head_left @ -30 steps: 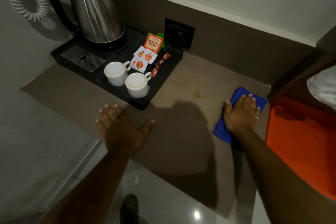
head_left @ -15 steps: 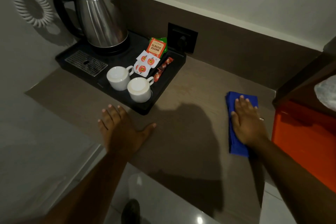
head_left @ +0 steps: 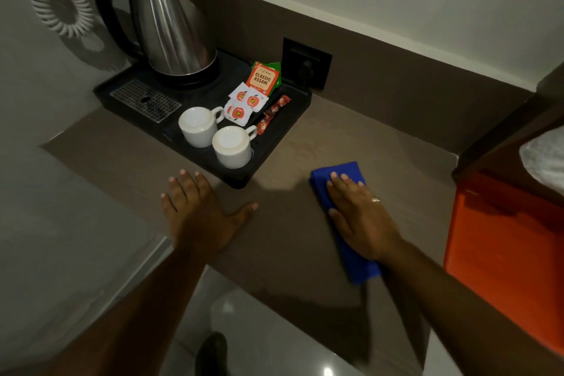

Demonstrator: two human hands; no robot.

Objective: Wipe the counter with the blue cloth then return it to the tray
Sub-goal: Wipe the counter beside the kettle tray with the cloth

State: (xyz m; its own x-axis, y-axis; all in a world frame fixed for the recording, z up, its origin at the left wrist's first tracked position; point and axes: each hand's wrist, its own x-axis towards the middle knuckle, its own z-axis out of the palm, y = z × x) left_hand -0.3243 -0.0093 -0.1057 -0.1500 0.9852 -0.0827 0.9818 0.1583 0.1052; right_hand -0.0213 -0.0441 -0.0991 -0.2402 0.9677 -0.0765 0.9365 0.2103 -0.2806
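Bare forearms, ring on right hand

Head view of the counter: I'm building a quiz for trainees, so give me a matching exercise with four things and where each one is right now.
Things:
1. blue cloth
2. kettle
3. left hand
4. white cups

Places:
A. back left of the tray
B. flat on the bare counter, in front of the tray
C. front of the tray, side by side
D. under the right hand, right of the tray

Pairs: 1-D, 2-A, 3-B, 4-C
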